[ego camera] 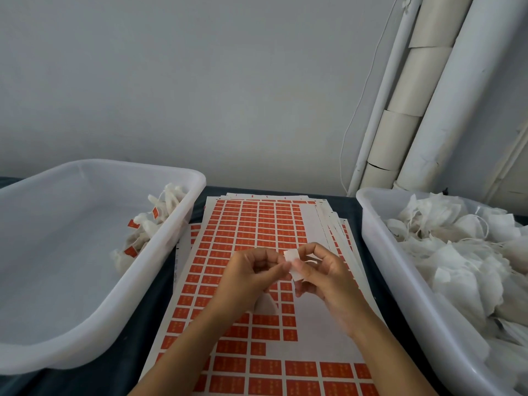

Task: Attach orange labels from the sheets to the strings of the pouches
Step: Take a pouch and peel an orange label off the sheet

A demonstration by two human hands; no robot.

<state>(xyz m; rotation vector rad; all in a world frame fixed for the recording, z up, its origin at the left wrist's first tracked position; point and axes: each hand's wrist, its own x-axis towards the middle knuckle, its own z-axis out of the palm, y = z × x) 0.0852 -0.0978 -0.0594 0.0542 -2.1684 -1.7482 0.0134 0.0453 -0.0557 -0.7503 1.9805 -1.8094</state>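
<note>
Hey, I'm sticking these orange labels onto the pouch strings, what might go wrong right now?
1. Both hands, left hand and right hand, pinch a small white label piece by its edges; it may fold crooked or miss the thin string.
2. The pouch hangs under the left hand just above the label sheets and might catch on a peeled edge.
3. A slipped grip might drop it among the unlabelled pouches in the right bin.

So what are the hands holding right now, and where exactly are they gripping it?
Both the left hand and right hand pinch a small white label piece at its edges with their fingertips, above the orange label sheets.
</note>
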